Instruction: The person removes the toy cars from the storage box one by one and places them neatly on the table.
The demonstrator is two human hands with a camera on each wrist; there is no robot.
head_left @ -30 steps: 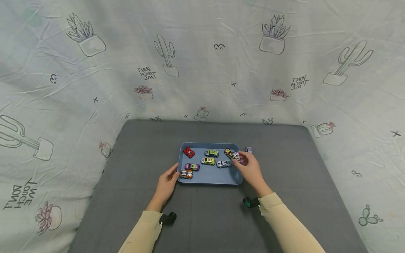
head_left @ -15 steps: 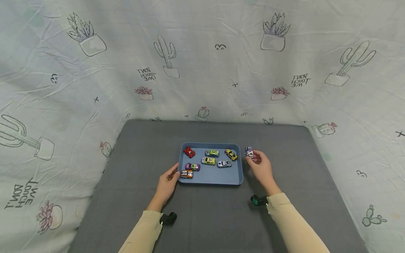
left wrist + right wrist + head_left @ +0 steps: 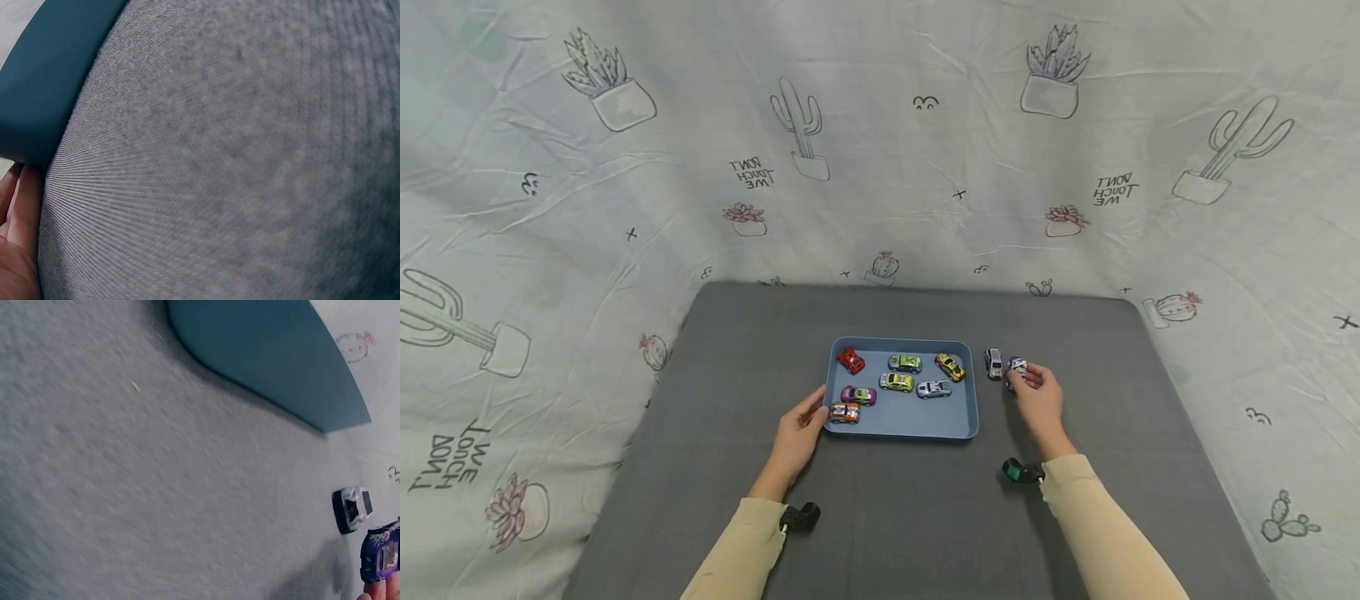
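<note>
My right hand (image 3: 1041, 402) pinches a purple-and-white toy car (image 3: 1017, 365) to the right of the blue-grey tray (image 3: 917, 423). In the right wrist view that purple toy car (image 3: 380, 553) is held in the fingertips, partly cut off by the frame edge. A white toy car (image 3: 994, 364) stands on the cloth between the held car and the tray. My left hand (image 3: 795, 433) rests against the tray's left wall near its front corner. Its fingers (image 3: 26, 209) look fairly straight there in the left wrist view, touching the tray's outside.
Several toy cars lie in the tray, among them a red one (image 3: 851, 360), an orange one (image 3: 846, 412), a silver one (image 3: 934, 389) and a yellow one (image 3: 950, 367). A grey cloth (image 3: 910, 517) covers the table. A printed curtain (image 3: 880, 167) hangs around it.
My right hand has carried the purple-and-white toy car rightward, from over the tray's right side, past the white toy car, to the cloth area beyond. The left hand and tray stay put.
</note>
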